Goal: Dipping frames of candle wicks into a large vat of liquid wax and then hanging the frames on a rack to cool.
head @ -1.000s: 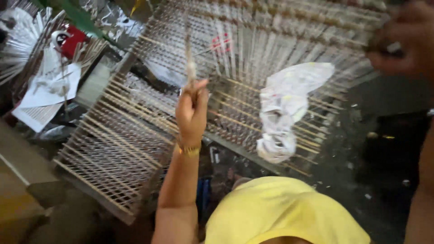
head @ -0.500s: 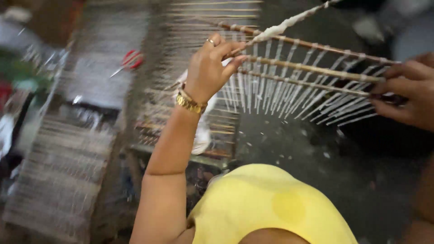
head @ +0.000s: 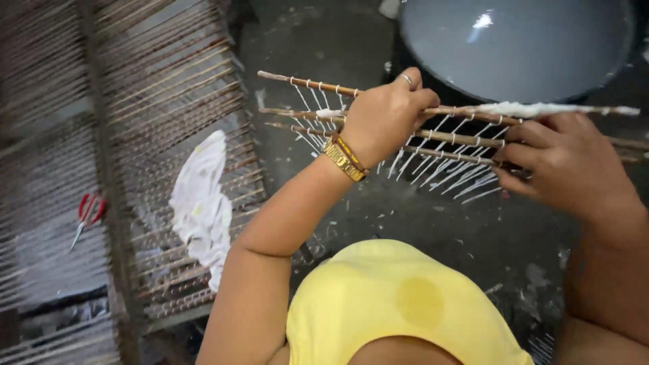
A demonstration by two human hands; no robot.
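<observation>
While the big grey basin (head: 517, 47) is sitting at the far edge of the floor (head: 419, 223), the bundle of long sticks (head: 446, 128) is lying crosswise just in front of it, white strings hanging down. The left hand (head: 385, 115) is gripping the sticks from above; the right hand (head: 568, 165) is pinching their other end, the tips running out of view. The scissors (head: 86, 215) are lying well apart.

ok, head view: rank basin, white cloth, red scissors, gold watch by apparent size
1. Basin, largest, though cut off by the top edge.
2. White cloth lying on the stick rack.
3 and 4. Red scissors and gold watch look about alike; the watch sits nearer the camera, so I won't rank them.
</observation>
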